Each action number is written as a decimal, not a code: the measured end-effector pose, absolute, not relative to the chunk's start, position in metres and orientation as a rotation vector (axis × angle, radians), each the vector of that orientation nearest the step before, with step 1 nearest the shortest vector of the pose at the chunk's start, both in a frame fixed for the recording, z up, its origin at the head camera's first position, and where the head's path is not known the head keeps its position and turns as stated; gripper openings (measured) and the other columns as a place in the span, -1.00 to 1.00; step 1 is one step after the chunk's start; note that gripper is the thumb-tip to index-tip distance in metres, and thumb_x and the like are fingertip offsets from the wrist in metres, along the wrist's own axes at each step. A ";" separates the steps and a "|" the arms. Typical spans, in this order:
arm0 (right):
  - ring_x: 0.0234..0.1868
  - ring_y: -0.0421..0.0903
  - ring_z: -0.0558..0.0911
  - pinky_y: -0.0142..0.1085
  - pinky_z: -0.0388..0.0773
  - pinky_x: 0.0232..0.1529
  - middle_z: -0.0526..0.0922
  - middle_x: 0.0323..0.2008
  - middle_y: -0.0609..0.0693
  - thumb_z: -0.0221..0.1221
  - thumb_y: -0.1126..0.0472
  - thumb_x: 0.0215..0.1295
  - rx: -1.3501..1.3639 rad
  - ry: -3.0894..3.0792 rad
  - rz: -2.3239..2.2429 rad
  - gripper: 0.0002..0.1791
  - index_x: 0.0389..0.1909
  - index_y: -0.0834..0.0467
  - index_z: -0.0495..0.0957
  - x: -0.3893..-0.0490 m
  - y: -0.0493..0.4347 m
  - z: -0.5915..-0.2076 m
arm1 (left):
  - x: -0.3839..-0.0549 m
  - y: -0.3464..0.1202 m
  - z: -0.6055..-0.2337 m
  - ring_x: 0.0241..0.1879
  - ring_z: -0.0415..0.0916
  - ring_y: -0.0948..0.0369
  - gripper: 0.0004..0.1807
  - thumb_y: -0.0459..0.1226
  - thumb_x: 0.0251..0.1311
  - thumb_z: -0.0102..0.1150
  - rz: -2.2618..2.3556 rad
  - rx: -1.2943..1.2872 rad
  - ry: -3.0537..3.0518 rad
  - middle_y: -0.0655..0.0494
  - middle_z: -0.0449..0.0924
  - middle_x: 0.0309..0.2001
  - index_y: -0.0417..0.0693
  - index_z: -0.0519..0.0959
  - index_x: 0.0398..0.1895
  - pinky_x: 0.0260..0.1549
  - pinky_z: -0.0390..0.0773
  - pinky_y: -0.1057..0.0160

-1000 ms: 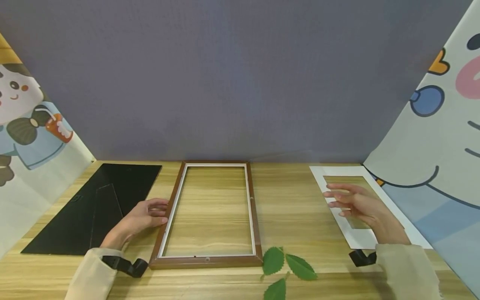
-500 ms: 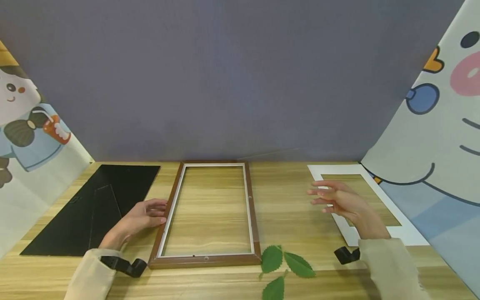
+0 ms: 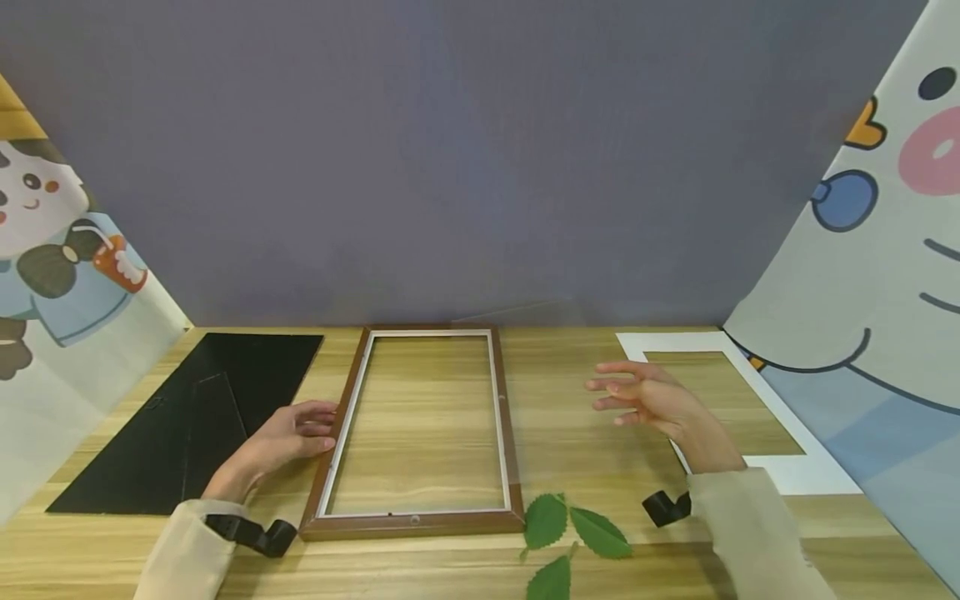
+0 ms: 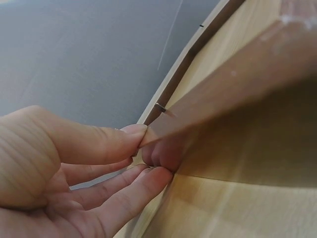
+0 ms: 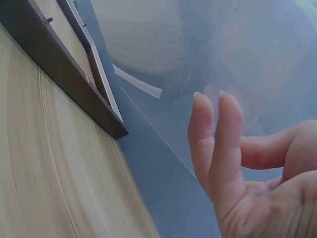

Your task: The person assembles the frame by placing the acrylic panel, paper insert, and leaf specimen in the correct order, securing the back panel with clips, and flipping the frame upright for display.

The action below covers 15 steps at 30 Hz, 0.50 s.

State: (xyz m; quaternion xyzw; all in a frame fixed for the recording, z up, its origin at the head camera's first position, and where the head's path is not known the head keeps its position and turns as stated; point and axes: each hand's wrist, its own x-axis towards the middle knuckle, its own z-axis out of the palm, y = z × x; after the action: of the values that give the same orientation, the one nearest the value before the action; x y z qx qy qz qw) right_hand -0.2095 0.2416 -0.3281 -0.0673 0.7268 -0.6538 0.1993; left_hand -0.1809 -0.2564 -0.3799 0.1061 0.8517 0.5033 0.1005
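Observation:
A brown picture frame (image 3: 412,523) with a white inner lip lies on the wooden table. At its left side, my left hand (image 3: 281,437) pinches the rail; the left wrist view has the thumb (image 4: 111,141) on top and fingertips below. A clear, thin sheet (image 5: 148,42) shows by its reflections and faint edges. My right hand (image 3: 648,400) holds this sheet near its right edge, raised to the right of the frame. In the head view the sheet's far edge slants over the frame's far right corner. Small dark metal tabs (image 4: 161,107) stick out of the frame's inner side.
A black backing board (image 3: 172,433) with an easel leg lies at left. On the right lies a white mat (image 3: 813,473) with a cut-out window. Several green leaves (image 3: 546,521) lie near the frame's front right corner. A grey panel (image 3: 480,167) stands behind.
My right hand has moved left from over the white mat toward the frame, bringing the clear sheet along. The left hand keeps its grip on the frame, which stays put.

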 end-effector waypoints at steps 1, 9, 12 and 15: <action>-0.20 -0.24 0.69 -0.40 0.63 -0.39 0.67 -0.19 -0.28 0.03 0.30 0.39 -0.187 2.028 -1.828 -0.45 0.35 0.31 0.14 -0.210 0.239 -0.328 | -0.181 -0.257 -0.380 0.12 0.42 -0.26 -0.34 -0.42 0.14 0.23 1.489 0.312 2.515 -0.51 0.34 0.17 -0.54 0.22 0.26 -0.11 0.60 0.25; -0.21 -0.23 0.69 -0.40 0.64 -0.39 0.67 -0.18 -0.25 0.01 0.33 0.38 -0.197 2.003 -1.822 -0.44 0.33 0.37 0.10 -0.212 0.226 -0.330 | -0.181 -0.257 -0.382 0.11 0.42 -0.25 -0.35 -0.43 0.13 0.23 1.511 0.319 2.511 -0.51 0.35 0.16 -0.56 0.23 0.24 -0.12 0.58 0.30; -0.22 -0.23 0.69 -0.39 0.63 -0.38 0.67 -0.19 -0.26 0.00 0.33 0.38 -0.197 1.993 -1.823 -0.49 0.30 0.33 0.16 -0.212 0.222 -0.330 | -0.181 -0.257 -0.382 0.10 0.43 -0.25 -0.35 -0.43 0.12 0.24 1.510 0.321 2.517 -0.50 0.36 0.15 -0.56 0.24 0.24 -0.13 0.58 0.31; -0.23 -0.23 0.69 -0.38 0.63 -0.38 0.68 -0.21 -0.25 0.00 0.33 0.38 -0.198 1.984 -1.829 -0.56 0.25 0.27 0.24 -0.213 0.218 -0.331 | -0.180 -0.257 -0.382 0.10 0.44 -0.24 -0.35 -0.43 0.13 0.24 1.508 0.322 2.516 -0.50 0.36 0.16 -0.56 0.23 0.24 -0.14 0.58 0.32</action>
State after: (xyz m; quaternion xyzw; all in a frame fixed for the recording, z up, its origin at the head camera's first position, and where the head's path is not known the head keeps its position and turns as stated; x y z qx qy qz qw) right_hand -0.2126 0.2181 -0.3311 -0.0713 0.7160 -0.6600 0.2162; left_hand -0.1805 -0.2567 -0.3819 0.1086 0.8488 0.5086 0.0953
